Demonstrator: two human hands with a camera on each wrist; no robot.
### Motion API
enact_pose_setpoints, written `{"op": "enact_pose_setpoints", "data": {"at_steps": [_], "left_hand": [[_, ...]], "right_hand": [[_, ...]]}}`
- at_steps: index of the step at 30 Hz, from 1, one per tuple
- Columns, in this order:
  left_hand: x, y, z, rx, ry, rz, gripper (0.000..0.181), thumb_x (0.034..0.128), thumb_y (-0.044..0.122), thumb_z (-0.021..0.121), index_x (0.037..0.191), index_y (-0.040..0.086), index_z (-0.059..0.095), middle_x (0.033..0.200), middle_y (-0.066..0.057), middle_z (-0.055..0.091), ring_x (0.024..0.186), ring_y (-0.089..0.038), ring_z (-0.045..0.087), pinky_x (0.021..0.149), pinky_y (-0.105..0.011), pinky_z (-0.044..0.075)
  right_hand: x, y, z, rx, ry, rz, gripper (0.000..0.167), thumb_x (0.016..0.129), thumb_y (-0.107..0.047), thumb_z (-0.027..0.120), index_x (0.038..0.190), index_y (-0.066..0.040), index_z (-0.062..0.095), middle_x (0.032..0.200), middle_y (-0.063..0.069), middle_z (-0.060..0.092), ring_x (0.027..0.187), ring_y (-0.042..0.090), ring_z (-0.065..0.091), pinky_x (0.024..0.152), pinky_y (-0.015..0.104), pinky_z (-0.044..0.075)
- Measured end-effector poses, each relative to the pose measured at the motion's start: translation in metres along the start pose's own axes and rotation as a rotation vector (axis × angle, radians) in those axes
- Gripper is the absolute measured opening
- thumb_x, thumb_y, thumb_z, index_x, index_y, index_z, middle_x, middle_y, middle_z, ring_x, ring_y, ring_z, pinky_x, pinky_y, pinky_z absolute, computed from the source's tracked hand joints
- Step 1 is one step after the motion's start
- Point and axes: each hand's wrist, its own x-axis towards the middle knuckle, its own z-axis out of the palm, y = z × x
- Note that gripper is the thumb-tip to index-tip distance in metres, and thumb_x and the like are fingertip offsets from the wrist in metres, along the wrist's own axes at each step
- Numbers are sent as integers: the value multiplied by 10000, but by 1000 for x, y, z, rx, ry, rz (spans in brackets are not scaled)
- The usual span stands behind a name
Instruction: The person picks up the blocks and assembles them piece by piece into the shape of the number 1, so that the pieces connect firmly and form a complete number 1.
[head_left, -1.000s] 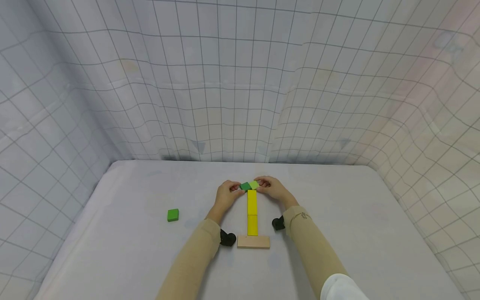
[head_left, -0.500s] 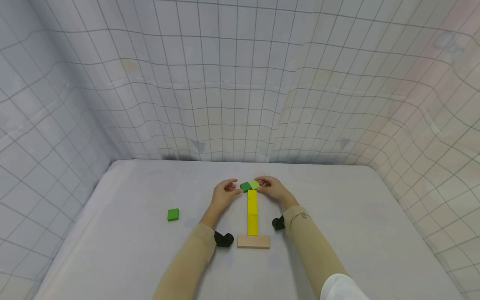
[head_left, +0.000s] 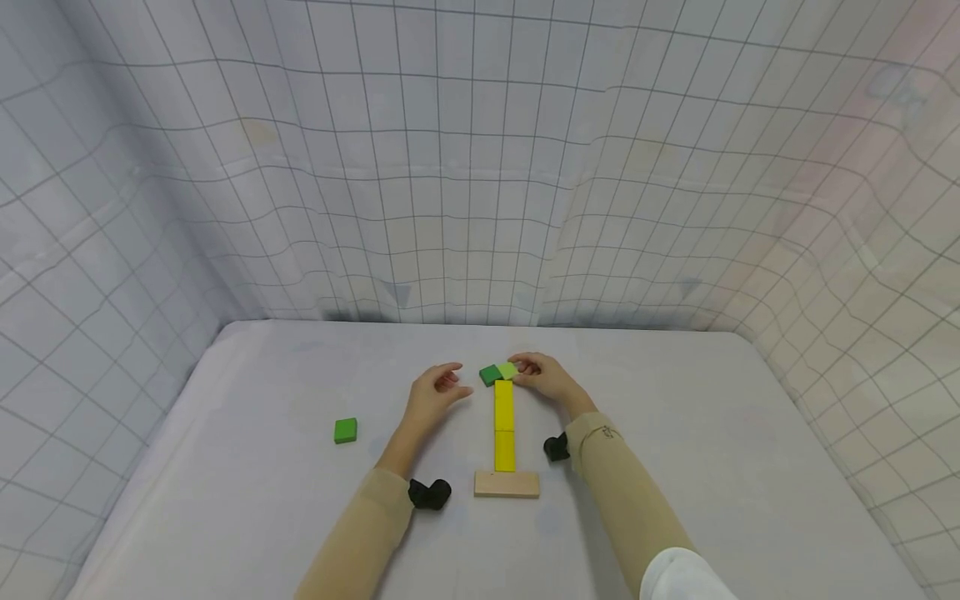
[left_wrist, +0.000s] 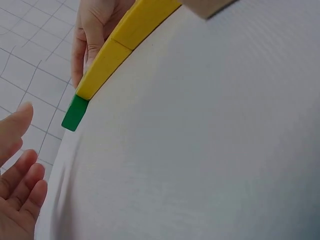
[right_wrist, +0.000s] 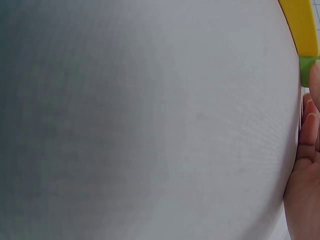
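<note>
Two yellow blocks (head_left: 504,425) lie end to end in a line pointing away from me, with a plain wooden block (head_left: 506,484) across their near end. At the far end sit a dark green block (head_left: 490,375) and a light green block (head_left: 507,371), side by side and turned at an angle. My right hand (head_left: 551,377) pinches the light green block between thumb and fingers; its thumb lies against that block in the right wrist view. Left of the dark green block and apart from it, my left hand (head_left: 431,395) holds nothing, thumb and fingers spread.
A square mid-green block (head_left: 346,431) lies by itself on the left part of the white-covered table (head_left: 675,433). A checked curtain (head_left: 480,208) hangs behind the table and along both sides. Black wrist cameras (head_left: 430,494) stick out from the sleeves.
My left hand has let go of the dark green block and drawn back to the left and toward me. My right hand and the blocks stay nearly where they were.
</note>
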Motion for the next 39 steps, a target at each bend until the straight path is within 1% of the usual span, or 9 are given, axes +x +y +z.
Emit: {"op": "enact_pose_setpoints", "data": {"at_steps": [3, 7, 12, 16, 23, 28, 32, 35, 39], "left_hand": [[-4, -1, -4, 7, 6, 17, 452, 755, 157, 750, 1163, 29, 605, 938, -132, 592, 844, -230, 526, 801, -361, 456], [-10, -1, -12, 27, 9, 12, 475, 743, 162, 759, 1175, 42, 601, 958, -131, 594, 880, -242, 530, 822, -381, 450], [-18, -2, -26, 32, 0, 8, 487, 736, 151, 763, 1181, 42, 597, 974, -133, 596, 910, -248, 534, 839, -397, 443], [-25, -3, -38, 26, 0, 21, 500, 740, 156, 760, 1191, 28, 588, 986, -142, 597, 918, -259, 539, 843, -404, 442], [-34, -4, -53, 95, 12, 55, 516, 733, 157, 763, 1200, 34, 579, 999, -148, 602, 922, -263, 545, 838, -417, 447], [-42, -5, -60, 112, 20, 65, 521, 723, 133, 768, 1194, 16, 578, 997, -152, 603, 921, -266, 546, 836, -420, 448], [-48, -7, -66, 97, 13, 51, 537, 726, 127, 765, 1208, 7, 563, 1016, -165, 595, 941, -281, 537, 849, -423, 438], [-54, -8, -72, 87, 8, 29, 549, 731, 135, 762, 1224, 15, 553, 1035, -164, 590, 962, -285, 530, 863, -425, 430], [-61, -10, -80, 101, 6, 14, 566, 737, 173, 760, 1240, 32, 543, 1050, -152, 588, 975, -276, 527, 879, -424, 423]], "right_hand": [[0, -1, -1, 7, -3, 1, 336, 851, -93, 641, 1178, -38, 584, 928, 65, 523, 812, 165, 454, 747, 265, 399], [-1, -2, -1, 9, -2, 9, 334, 854, -90, 636, 1180, -39, 582, 939, 66, 524, 821, 162, 454, 746, 263, 398], [-1, -3, -1, 11, -2, 3, 335, 856, -86, 633, 1183, -37, 579, 940, 67, 521, 821, 168, 451, 747, 271, 396], [0, -2, -1, 13, 0, 0, 337, 856, -87, 632, 1185, -38, 579, 937, 67, 520, 821, 172, 449, 751, 274, 393], [1, 0, 1, 7, 4, -16, 337, 857, -92, 633, 1183, -28, 578, 940, 81, 527, 820, 170, 453, 747, 268, 394], [1, 0, 1, 15, 5, -18, 334, 857, -87, 632, 1180, -24, 580, 953, 106, 531, 830, 184, 454, 756, 283, 389], [1, 1, 1, -6, 6, -9, 334, 858, -103, 633, 1182, -42, 582, 946, 77, 532, 822, 165, 458, 748, 266, 397], [1, 1, 1, -18, 7, -6, 331, 858, -98, 632, 1182, -48, 582, 940, 65, 531, 819, 161, 459, 745, 264, 399], [1, 0, 1, -11, 8, -8, 332, 858, -91, 631, 1182, -44, 581, 939, 69, 529, 821, 167, 457, 748, 271, 397]]}}
